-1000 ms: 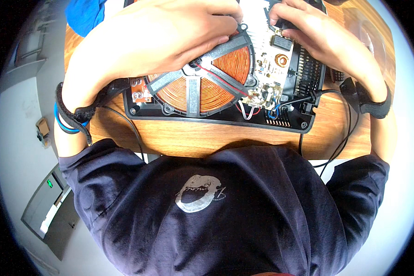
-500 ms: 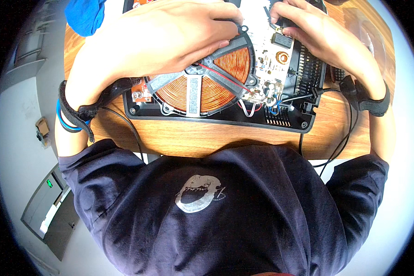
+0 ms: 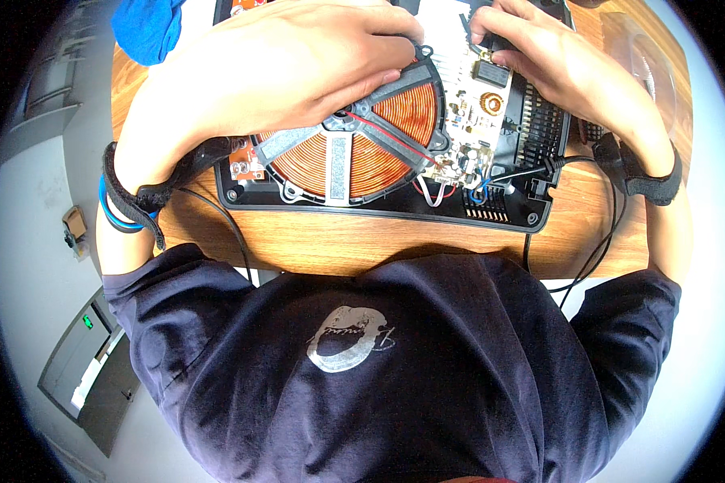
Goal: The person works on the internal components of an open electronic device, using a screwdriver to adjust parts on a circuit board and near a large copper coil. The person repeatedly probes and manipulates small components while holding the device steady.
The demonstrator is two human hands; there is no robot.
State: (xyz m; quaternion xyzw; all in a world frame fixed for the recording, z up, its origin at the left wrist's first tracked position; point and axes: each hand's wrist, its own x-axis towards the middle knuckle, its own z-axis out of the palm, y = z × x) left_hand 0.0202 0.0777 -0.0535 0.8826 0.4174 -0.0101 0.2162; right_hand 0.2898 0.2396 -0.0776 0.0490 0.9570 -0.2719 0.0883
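Head view: the copper coil [image 3: 374, 157] sits in the black casing [image 3: 362, 212] on the table [image 3: 298, 241], beside the circuit board [image 3: 467, 121]. Best, I judge, to steady the coil lightly with the left hand [image 3: 314, 64] and keep the right hand [image 3: 540, 48] off the board's small parts. Right fingertips look slightly apart, but whether either grip pinches anything I cannot tell; the left palm hides part of the coil, and the casing's far end is cut off

coil [image 3: 370, 163]: copper, ringed | casing [image 3: 379, 215]: black | circuit board [image 3: 466, 121]: cream, probably (glare) | cloth [image 3: 148, 30]: blue
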